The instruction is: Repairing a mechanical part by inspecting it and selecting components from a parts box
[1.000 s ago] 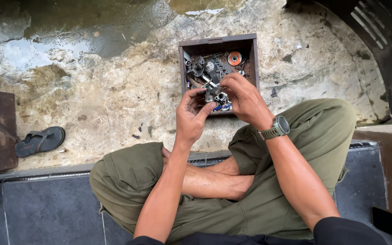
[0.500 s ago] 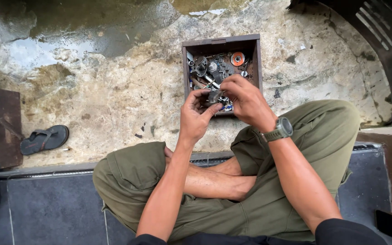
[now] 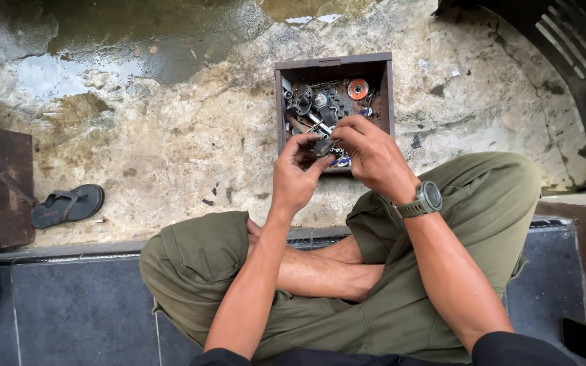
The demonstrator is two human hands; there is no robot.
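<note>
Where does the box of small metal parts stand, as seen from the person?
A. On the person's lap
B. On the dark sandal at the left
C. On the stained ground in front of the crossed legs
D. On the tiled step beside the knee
C: the brown box sits on the stained ground, beyond both hands, which hold a small dark part over its near edge.

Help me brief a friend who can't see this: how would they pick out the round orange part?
Find the square brown wooden box of metal parts on the stained concrete floor, just beyond the person's hands. Look in its far right corner. The round orange disc lies there, the only brightly coloured piece among grey metal.
</note>
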